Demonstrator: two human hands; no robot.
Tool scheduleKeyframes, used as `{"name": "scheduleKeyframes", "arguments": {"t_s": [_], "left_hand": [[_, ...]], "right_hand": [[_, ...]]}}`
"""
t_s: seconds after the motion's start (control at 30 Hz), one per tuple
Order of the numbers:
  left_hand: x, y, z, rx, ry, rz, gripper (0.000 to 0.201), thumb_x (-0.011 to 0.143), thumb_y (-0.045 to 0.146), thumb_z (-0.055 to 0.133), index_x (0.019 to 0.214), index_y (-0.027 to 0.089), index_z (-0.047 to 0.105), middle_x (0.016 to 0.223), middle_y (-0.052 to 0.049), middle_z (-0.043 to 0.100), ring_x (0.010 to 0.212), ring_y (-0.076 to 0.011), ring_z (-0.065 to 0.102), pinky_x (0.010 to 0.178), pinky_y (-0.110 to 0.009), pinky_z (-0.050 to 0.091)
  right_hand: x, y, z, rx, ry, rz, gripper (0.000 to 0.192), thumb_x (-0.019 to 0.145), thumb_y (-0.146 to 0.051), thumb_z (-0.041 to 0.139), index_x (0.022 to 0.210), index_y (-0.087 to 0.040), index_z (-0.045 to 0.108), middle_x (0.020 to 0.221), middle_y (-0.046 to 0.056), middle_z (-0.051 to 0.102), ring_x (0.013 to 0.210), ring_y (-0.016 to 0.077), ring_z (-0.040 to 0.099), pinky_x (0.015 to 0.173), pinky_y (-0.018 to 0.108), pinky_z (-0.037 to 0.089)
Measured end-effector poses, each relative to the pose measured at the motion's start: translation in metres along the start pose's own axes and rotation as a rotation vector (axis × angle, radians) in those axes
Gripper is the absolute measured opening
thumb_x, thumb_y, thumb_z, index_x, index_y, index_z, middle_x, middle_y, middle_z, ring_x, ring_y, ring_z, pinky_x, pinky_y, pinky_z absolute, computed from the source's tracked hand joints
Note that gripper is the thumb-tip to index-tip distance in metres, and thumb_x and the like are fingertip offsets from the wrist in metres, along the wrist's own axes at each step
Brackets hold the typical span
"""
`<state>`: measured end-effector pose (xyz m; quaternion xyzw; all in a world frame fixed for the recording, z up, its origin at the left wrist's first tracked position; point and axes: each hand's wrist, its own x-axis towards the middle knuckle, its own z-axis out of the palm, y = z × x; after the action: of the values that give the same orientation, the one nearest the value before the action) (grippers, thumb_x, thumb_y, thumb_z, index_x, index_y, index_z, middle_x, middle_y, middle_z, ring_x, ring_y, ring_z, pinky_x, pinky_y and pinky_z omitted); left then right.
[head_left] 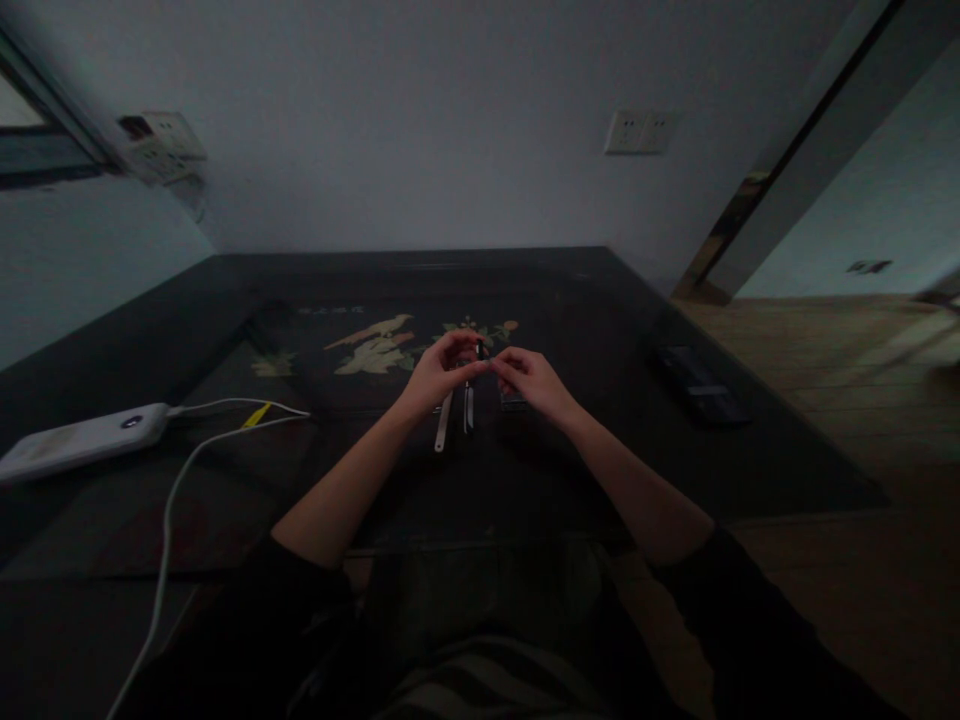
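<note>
Head view: tools (pixel 454 418) beneath left hand (pixel 437 375).

I see a small dark item (pixel 480 352), too dim to identify, pinched between the fingertips of both hands above the dark table. Just below it, two slim silvery tools (pixel 444 422) lie side by side on the tabletop, pointing toward me, nearly parallel.

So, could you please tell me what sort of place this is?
Probably a room in a home: a dark low table with a painted bird-and-flower panel, wall sockets, a wooden floor, and a white power bank with its cable.
</note>
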<state>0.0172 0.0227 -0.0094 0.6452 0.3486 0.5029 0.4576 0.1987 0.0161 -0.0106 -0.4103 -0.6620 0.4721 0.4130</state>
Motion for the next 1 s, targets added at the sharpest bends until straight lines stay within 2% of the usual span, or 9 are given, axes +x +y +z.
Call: {"name": "scheduleKeyframes", "arguments": {"t_s": [0.17,0.33,0.6,0.83,1.0], "left_hand": [[0.002,-0.006,-0.002,-0.029,0.004,-0.014,0.044,0.069,0.026,0.075,0.107,0.017,0.054,0.102,-0.008,0.069,0.094,-0.0167,0.066,0.09,-0.035,0.051],[0.001,-0.005,0.0,-0.094,0.032,-0.077,0.049,0.066,0.024,0.077,0.108,0.016,0.054,0.092,-0.004,0.069,0.085,-0.0148,0.067,0.086,-0.033,0.053],[0.001,-0.004,0.001,-0.133,0.046,-0.084,0.048,0.063,0.019,0.079,0.105,0.017,0.055,0.081,0.001,0.065,0.081,-0.0128,0.066,0.082,-0.028,0.053],[-0.001,0.0,0.003,-0.106,0.054,-0.104,0.047,0.063,0.019,0.078,0.105,0.017,0.056,0.082,0.001,0.064,0.081,-0.0118,0.065,0.082,-0.027,0.052],[0.0,-0.001,0.002,-0.105,0.072,-0.117,0.046,0.062,0.017,0.078,0.103,0.017,0.058,0.08,0.002,0.064,0.079,-0.0119,0.065,0.081,-0.028,0.052]], "right_hand": [[-0.007,-0.001,0.013,-0.555,-0.011,-0.134,0.016,0.091,-0.03,0.054,0.093,-0.018,0.064,0.082,0.004,0.065,0.072,0.0156,0.057,0.066,0.027,0.04],[-0.011,-0.003,0.027,-0.829,-0.112,-0.114,0.02,0.093,-0.03,0.053,0.102,-0.016,0.064,0.099,0.01,0.066,0.091,0.0207,0.06,0.075,0.029,0.042],[-0.015,-0.002,0.037,-0.978,-0.226,-0.136,0.023,0.094,-0.033,0.053,0.103,-0.018,0.067,0.1,0.009,0.066,0.094,0.0211,0.062,0.075,0.029,0.044],[-0.013,0.0,0.039,-1.02,-0.233,-0.149,0.025,0.096,-0.033,0.05,0.106,-0.02,0.069,0.106,0.01,0.068,0.102,0.0226,0.063,0.081,0.03,0.046],[-0.012,-0.003,0.04,-1.092,-0.216,-0.128,0.03,0.095,-0.039,0.05,0.105,-0.017,0.068,0.105,0.012,0.069,0.097,0.0258,0.065,0.079,0.033,0.047]]}}
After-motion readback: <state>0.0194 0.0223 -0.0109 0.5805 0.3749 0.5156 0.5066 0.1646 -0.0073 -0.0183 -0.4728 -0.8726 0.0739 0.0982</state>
